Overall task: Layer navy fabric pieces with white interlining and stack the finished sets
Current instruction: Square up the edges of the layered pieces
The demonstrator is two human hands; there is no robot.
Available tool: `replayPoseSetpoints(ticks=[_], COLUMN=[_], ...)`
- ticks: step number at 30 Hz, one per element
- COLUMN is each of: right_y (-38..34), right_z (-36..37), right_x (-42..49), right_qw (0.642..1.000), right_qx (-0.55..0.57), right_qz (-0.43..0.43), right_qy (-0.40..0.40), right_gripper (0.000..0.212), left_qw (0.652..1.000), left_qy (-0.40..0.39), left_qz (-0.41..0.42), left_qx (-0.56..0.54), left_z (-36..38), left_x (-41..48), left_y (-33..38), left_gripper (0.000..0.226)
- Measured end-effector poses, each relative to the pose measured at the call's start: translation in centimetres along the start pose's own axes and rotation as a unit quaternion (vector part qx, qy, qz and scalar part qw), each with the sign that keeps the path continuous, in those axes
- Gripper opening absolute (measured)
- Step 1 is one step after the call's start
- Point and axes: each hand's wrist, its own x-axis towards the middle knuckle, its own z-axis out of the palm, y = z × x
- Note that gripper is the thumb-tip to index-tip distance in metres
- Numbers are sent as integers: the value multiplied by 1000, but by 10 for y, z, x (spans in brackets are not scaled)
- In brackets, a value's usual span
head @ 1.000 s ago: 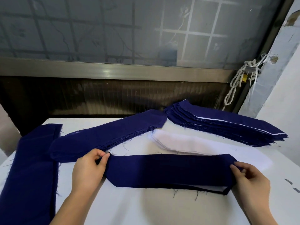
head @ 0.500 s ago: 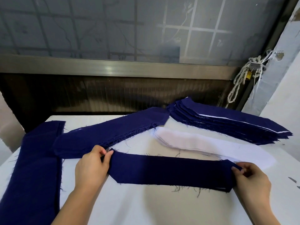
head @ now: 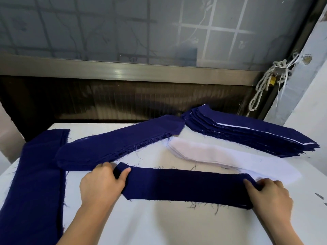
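A long navy fabric piece (head: 185,186) lies flat across the white table (head: 159,225) in front of me. My left hand (head: 100,186) pinches its left end between thumb and fingers. My right hand (head: 269,195) grips its right end. Behind it lies a pile of white interlining pieces (head: 217,156). At the back right is a stack of navy sets (head: 251,133) with a white edge showing between layers. A pile of loose navy pieces (head: 115,145) lies at the back left.
A wide navy fabric strip (head: 35,183) runs along the table's left edge. A dark wall and a metal window rail (head: 123,69) stand behind the table. A knotted rope (head: 265,82) hangs at the right beside a pale wall.
The navy piece, held slightly raised with its lower edge folded, has been lowered flat onto the table. Both hands stayed at its ends.
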Motion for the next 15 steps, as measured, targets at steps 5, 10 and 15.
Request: replayPoseSetpoints(ticks=[5,10,15], right_y=[-2,0,0], right_z=[1,2,0], right_x=[-4,-1,-3], right_qw=[974,957,960], right_qx=[198,274,270], right_qz=[-66,-53,-48], right_qy=[-89,-76,-61], right_gripper=[27,10,8], left_qw=[998,993,986], left_qy=[-10,-35,-72], left_qz=[46,70,61], left_qx=[-51,-87,-141], left_z=[4,3,-8], left_x=[0,4,1], left_y=[5,1,-1], left_gripper=[37,17,10])
